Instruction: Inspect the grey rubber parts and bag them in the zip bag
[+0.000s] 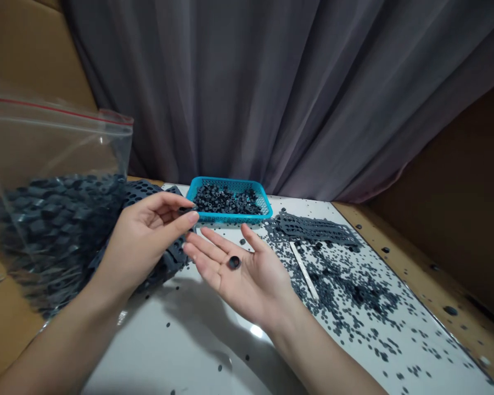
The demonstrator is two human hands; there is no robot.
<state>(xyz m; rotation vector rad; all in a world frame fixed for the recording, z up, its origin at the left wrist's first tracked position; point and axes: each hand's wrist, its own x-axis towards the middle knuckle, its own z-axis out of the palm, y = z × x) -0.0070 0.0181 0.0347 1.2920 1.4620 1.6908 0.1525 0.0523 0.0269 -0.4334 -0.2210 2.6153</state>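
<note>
My left hand [146, 237] pinches a small dark rubber ring [185, 209] between thumb and fingertips, in front of the blue basket. My right hand [234, 274] lies palm up with fingers spread, and a second dark rubber ring [234, 263] rests loose on its palm. Under my left wrist and hand lies a perforated dark grey rubber sheet [170, 260]. A clear zip bag [53, 164] full of dark rubber pieces hangs at the left, close to my left forearm. What holds the bag up is hidden.
A turquoise mesh basket [230, 186] of dark rubber pieces stands behind my hands. To the right, a perforated rubber strip [316, 229] and a white stick [303, 270] lie among many scattered pieces on the white table [181, 351]. A wooden edge [436, 258] and grey curtain [271, 82] bound it.
</note>
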